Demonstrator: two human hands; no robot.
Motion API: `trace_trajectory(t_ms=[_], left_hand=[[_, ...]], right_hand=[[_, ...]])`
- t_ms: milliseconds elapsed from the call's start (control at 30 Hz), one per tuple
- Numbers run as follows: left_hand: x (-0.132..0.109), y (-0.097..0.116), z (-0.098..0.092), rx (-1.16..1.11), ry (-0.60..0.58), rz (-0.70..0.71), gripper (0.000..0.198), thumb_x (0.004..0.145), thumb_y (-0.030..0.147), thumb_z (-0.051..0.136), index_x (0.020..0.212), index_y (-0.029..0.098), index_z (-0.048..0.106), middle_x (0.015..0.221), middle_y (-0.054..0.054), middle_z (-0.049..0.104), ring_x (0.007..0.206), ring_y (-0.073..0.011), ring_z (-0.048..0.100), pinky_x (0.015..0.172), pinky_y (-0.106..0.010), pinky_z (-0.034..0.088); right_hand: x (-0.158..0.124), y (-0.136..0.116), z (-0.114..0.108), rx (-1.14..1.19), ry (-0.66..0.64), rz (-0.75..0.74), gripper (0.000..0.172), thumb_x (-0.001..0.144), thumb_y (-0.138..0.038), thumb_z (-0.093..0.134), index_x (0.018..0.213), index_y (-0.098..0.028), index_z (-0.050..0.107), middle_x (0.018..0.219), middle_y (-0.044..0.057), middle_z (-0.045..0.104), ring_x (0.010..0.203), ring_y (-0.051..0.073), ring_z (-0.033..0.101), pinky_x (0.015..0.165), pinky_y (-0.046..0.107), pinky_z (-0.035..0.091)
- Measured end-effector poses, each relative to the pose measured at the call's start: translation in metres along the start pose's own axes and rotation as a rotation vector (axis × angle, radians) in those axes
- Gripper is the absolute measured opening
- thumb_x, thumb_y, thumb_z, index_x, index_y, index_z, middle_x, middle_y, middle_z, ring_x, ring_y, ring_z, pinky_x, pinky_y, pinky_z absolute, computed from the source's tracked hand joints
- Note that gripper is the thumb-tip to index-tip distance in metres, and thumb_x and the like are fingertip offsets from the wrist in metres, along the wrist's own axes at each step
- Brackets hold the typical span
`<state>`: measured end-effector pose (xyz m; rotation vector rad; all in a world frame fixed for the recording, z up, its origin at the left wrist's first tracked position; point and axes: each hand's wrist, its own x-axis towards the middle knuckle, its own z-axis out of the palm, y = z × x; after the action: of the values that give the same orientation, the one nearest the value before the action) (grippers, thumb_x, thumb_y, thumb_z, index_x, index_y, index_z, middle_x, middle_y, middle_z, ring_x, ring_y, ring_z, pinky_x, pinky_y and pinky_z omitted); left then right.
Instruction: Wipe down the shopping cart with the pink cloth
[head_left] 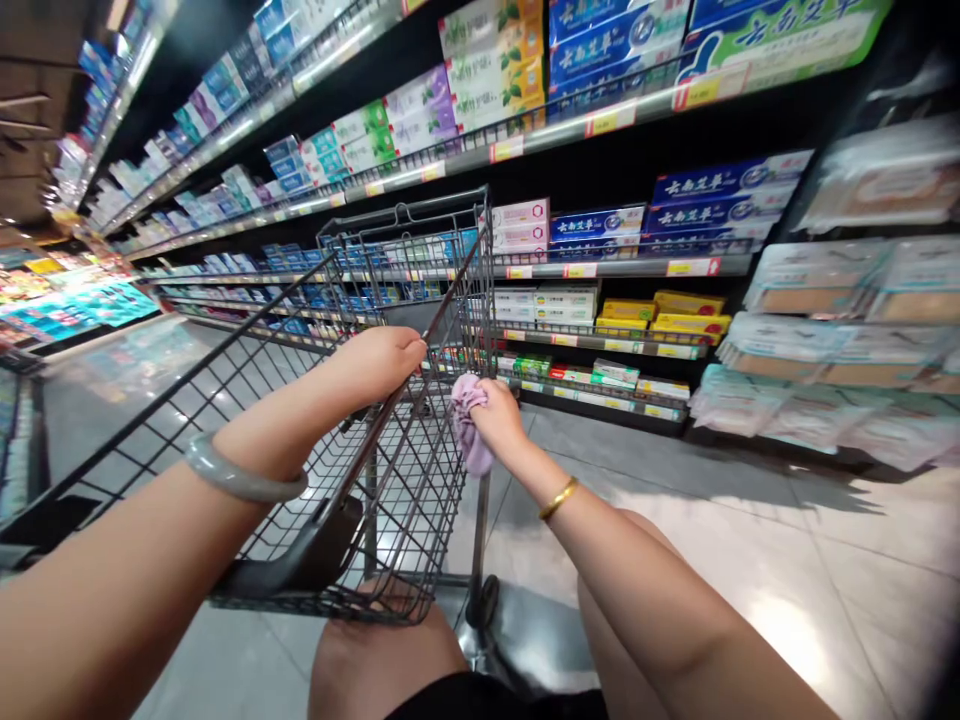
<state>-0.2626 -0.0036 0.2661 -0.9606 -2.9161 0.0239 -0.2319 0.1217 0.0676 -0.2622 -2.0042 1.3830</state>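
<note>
A dark wire shopping cart (pixel 409 460) stands tilted across the view in front of my knees. My left hand (pixel 379 362), with a grey bangle on the wrist, is closed over the top rail of its near side. My right hand (pixel 499 415), with a gold bracelet on the wrist, grips a crumpled light purple cloth (pixel 471 430). The cloth hangs down against the outer side of the cart, near its corner post. My right fingertips are partly hidden behind the cloth.
Shelves (pixel 555 125) packed with toothpaste boxes (pixel 607 225) run along the aisle beyond the cart. Clear plastic packs (pixel 817 270) hang at the right. A caster wheel (pixel 487 600) rests on the shiny tiled floor (pixel 675 480). Another display (pixel 82 310) stands far left.
</note>
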Motion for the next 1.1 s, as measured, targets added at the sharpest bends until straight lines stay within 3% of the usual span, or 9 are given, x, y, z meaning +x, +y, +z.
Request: trace_trajectory(t_ms=[200, 300, 433, 500, 667, 767, 867, 933, 1100], left_hand=[[0.003, -0.003, 0.003, 0.030, 0.025, 0.045, 0.039, 0.085, 0.041, 0.030, 0.080, 0.021, 0.063, 0.091, -0.009, 0.072, 0.088, -0.0240, 0.065, 0.078, -0.032, 0.047], [0.002, -0.003, 0.002, 0.024, 0.012, 0.040, 0.038, 0.086, 0.040, 0.031, 0.079, 0.021, 0.063, 0.091, -0.009, 0.072, 0.088, -0.0237, 0.065, 0.079, -0.032, 0.047], [0.001, -0.002, 0.001, 0.003, 0.002, 0.017, 0.039, 0.088, 0.040, 0.032, 0.079, 0.021, 0.064, 0.089, -0.008, 0.073, 0.086, -0.0236, 0.066, 0.077, -0.032, 0.047], [0.002, -0.002, 0.001, 0.002, 0.003, 0.019, 0.039, 0.088, 0.040, 0.032, 0.078, 0.020, 0.064, 0.088, -0.008, 0.072, 0.085, -0.0238, 0.065, 0.077, -0.032, 0.047], [0.004, -0.004, 0.003, 0.009, 0.023, 0.058, 0.038, 0.086, 0.039, 0.032, 0.076, 0.020, 0.063, 0.085, -0.008, 0.071, 0.083, -0.0232, 0.064, 0.076, -0.032, 0.047], [0.004, -0.004, 0.003, -0.004, 0.014, 0.041, 0.039, 0.087, 0.041, 0.031, 0.077, 0.021, 0.062, 0.083, -0.007, 0.071, 0.080, -0.0222, 0.064, 0.073, -0.031, 0.046], [0.003, -0.005, 0.004, -0.010, 0.010, 0.026, 0.040, 0.086, 0.044, 0.030, 0.076, 0.021, 0.061, 0.080, -0.007, 0.070, 0.078, -0.0220, 0.063, 0.071, -0.031, 0.045], [0.004, -0.006, 0.004, -0.011, 0.015, 0.042, 0.039, 0.085, 0.044, 0.030, 0.073, 0.022, 0.060, 0.079, -0.007, 0.070, 0.078, -0.0221, 0.063, 0.072, -0.031, 0.044], [0.006, -0.009, 0.006, -0.016, 0.032, 0.069, 0.038, 0.084, 0.044, 0.029, 0.070, 0.023, 0.057, 0.076, -0.007, 0.069, 0.078, -0.0221, 0.062, 0.072, -0.032, 0.043]], right_hand=[[-0.006, -0.033, -0.009, 0.185, 0.062, -0.383, 0.026, 0.068, -0.010, 0.053, 0.088, -0.023, 0.064, 0.104, 0.004, 0.063, 0.104, 0.021, 0.060, 0.096, 0.032, 0.047], [-0.005, -0.016, -0.007, 0.126, 0.013, -0.246, 0.026, 0.064, -0.011, 0.054, 0.085, -0.023, 0.063, 0.102, 0.004, 0.063, 0.103, 0.021, 0.059, 0.094, 0.032, 0.047], [-0.004, 0.010, 0.002, 0.078, 0.020, 0.019, 0.015, 0.067, -0.011, 0.049, 0.072, -0.022, 0.058, 0.079, 0.001, 0.058, 0.081, 0.019, 0.057, 0.078, 0.031, 0.047], [-0.010, 0.002, 0.003, 0.104, 0.022, -0.014, 0.015, 0.067, -0.012, 0.049, 0.073, -0.022, 0.059, 0.080, 0.001, 0.060, 0.082, 0.019, 0.058, 0.077, 0.030, 0.047], [-0.024, -0.026, -0.003, 0.258, 0.011, -0.360, 0.027, 0.064, -0.012, 0.052, 0.086, -0.023, 0.063, 0.099, 0.003, 0.063, 0.099, 0.020, 0.059, 0.091, 0.032, 0.047], [-0.021, -0.013, 0.000, 0.240, 0.018, -0.212, 0.019, 0.064, -0.014, 0.052, 0.079, -0.023, 0.059, 0.091, 0.002, 0.060, 0.092, 0.020, 0.057, 0.086, 0.032, 0.047], [-0.022, -0.005, 0.006, 0.253, 0.106, -0.022, 0.012, 0.065, -0.015, 0.050, 0.074, -0.023, 0.055, 0.081, 0.000, 0.056, 0.083, 0.019, 0.054, 0.080, 0.030, 0.046], [-0.032, -0.016, 0.007, 0.306, 0.097, -0.096, 0.016, 0.065, -0.015, 0.051, 0.077, -0.023, 0.057, 0.086, 0.001, 0.058, 0.086, 0.019, 0.056, 0.082, 0.030, 0.047], [-0.051, -0.043, 0.003, 0.387, -0.035, -0.458, 0.025, 0.061, -0.012, 0.056, 0.083, -0.024, 0.062, 0.101, 0.004, 0.062, 0.096, 0.020, 0.059, 0.087, 0.031, 0.048]])
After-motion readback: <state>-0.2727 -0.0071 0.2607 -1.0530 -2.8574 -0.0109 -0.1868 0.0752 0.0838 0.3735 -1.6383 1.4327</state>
